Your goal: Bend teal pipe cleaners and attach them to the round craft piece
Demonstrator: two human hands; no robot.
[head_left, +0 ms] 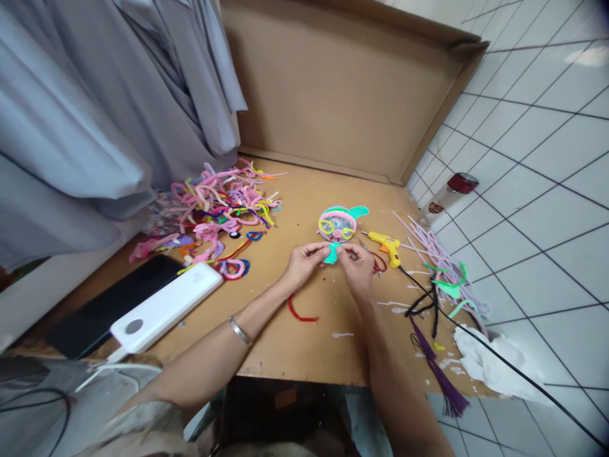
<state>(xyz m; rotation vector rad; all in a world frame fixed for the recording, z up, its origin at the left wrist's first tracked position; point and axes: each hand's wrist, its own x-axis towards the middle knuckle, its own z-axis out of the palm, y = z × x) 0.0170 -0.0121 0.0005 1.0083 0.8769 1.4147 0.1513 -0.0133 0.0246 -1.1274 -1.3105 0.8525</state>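
Observation:
A small green fuzzy piece (331, 254) is pinched between my two hands above the middle of the table. My left hand (306, 261) grips its left side with thumb and fingers together. On its right side, my right hand (356, 261) holds it in the same way. Just beyond my fingertips sits a round clear ornament (337, 224) with a pink band, yellow rings like glasses and a green part sticking out at its upper right. A yellow glue gun (386, 246) lies to the right of my right hand. A curved red pipe cleaner (301, 313) rests nearer to me.
Tangled pipe cleaners (223, 203) are heaped at the left, behind a white power bank (166, 308) and a dark phone (114, 304). Lilac stems (442, 266), black pieces, a purple tassel (440, 374) and a glue gun cord lie right. A lidded jar (450, 193) stands by the tiles.

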